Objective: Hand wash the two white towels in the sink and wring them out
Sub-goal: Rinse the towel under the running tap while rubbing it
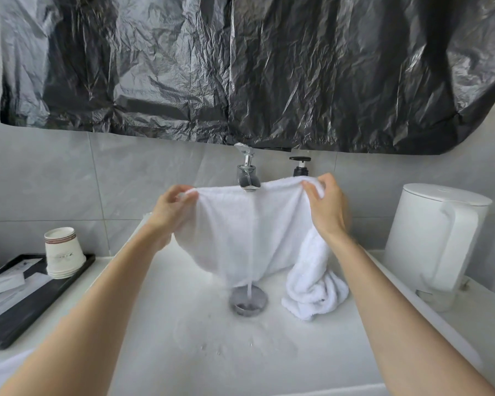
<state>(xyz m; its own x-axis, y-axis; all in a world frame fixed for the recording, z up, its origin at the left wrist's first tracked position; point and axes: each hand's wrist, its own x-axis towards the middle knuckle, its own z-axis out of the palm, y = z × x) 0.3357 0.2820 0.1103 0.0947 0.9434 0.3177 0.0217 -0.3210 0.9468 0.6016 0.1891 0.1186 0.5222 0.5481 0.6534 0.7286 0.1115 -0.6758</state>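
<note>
A white towel (240, 232) hangs spread out above the white sink (183, 352), just behind the chrome tap (247, 178). My left hand (169, 210) pinches its upper left corner and my right hand (326, 207) pinches its upper right corner. Water runs from the tap in a thin stream in front of the towel down to the metal drain (247, 302). A second white towel (315, 284) lies bunched at the right of the basin, its top hidden behind my right wrist.
A black-capped pump bottle (300, 165) stands behind the tap. A white kettle (437, 235) sits on the right counter. At the left, stacked paper cups (63, 252) rest on a black tray (26, 310) with packets. Black plastic sheeting (240, 67) covers the wall above.
</note>
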